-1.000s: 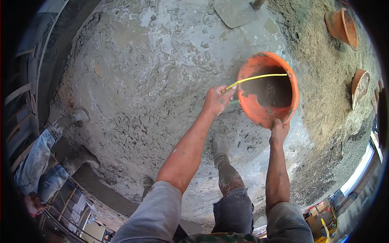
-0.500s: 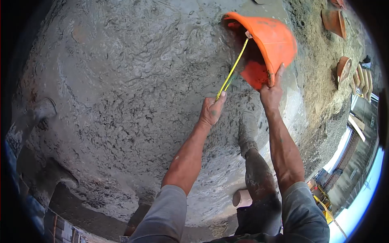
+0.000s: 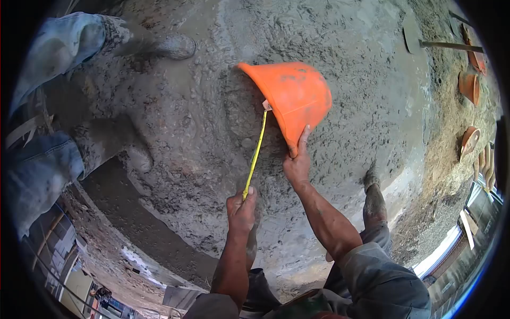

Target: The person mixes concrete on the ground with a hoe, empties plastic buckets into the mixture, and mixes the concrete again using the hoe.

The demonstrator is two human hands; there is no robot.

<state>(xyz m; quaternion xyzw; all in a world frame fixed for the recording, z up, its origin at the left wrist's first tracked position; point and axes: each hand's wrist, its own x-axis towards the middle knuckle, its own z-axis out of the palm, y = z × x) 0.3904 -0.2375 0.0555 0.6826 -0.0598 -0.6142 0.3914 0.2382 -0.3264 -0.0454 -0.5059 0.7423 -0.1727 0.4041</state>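
An orange bucket (image 3: 300,98) lies tipped on its side over wet grey concrete (image 3: 207,138), its mouth turned to the lower left. My right hand (image 3: 298,165) is closed on its near rim, one finger stretched along the outer wall. A yellow rope handle (image 3: 256,154) runs taut from the bucket's rim down to my left hand (image 3: 241,208), which is wrapped round its end. The inside of the bucket is hidden from me. Whether the bucket touches the concrete I cannot tell.
Another person in jeans stands at left, with mud-covered boots (image 3: 178,47) in the concrete. A long-handled tool (image 3: 451,45) lies at upper right. Several more orange buckets (image 3: 468,87) line the right edge. My own muddy leg (image 3: 374,204) stands in the mix.
The bucket and both my hands have moved left and downward in view, and the bucket's mouth has turned further down. The view has swung left, showing more of the other person's legs.
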